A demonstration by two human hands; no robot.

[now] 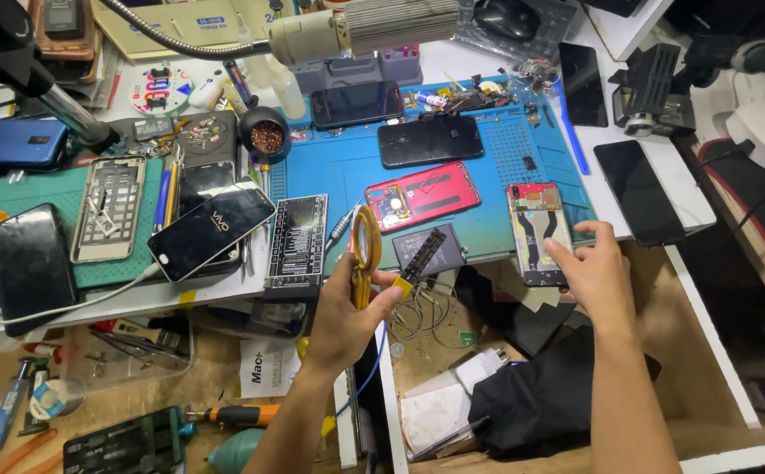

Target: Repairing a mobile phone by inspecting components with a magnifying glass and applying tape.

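While the left hand (347,307) grips a yellow tape roll (365,248) upright between thumb and fingers, the right hand (595,274) pinches an opened phone (538,233). That phone lies on the blue mat's (347,171) front edge, near a red phone (424,194)

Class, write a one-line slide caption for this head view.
Left hand holds yellow tape roll; right hand steadies opened phone.

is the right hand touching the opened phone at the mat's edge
Touching. The head view shows the right hand with its thumb and fingers resting on the lower part of the opened phone on the blue mat.
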